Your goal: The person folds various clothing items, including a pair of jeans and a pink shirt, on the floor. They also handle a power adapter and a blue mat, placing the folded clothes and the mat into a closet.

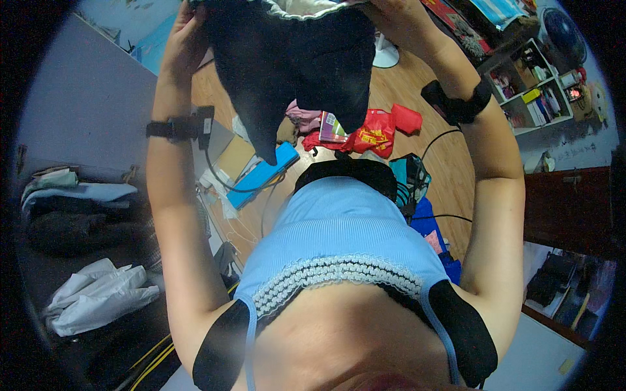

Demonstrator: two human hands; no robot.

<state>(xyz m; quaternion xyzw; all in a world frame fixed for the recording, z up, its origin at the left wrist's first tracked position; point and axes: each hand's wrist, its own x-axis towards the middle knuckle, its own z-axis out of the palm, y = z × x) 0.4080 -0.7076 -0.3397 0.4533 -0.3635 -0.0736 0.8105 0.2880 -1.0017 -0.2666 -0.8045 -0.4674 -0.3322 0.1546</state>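
A dark pair of trousers hangs spread out at the top of the head view, its two legs pointing down. Its pale inner waistband shows at the upper picture edge. My left hand grips the garment's upper left corner. At the opposite corner my right hand holds it, partly cut off by the frame, so its fingertips are hidden. Both arms are raised and stretched forward. The cloth hangs in the air above the wooden floor.
On the floor lie a red plastic bag, a blue box, a pink cloth and a teal-and-black bag. A white shelf unit stands at right. Folded clothes and a white plastic bag are at left. Cables run from both arms.
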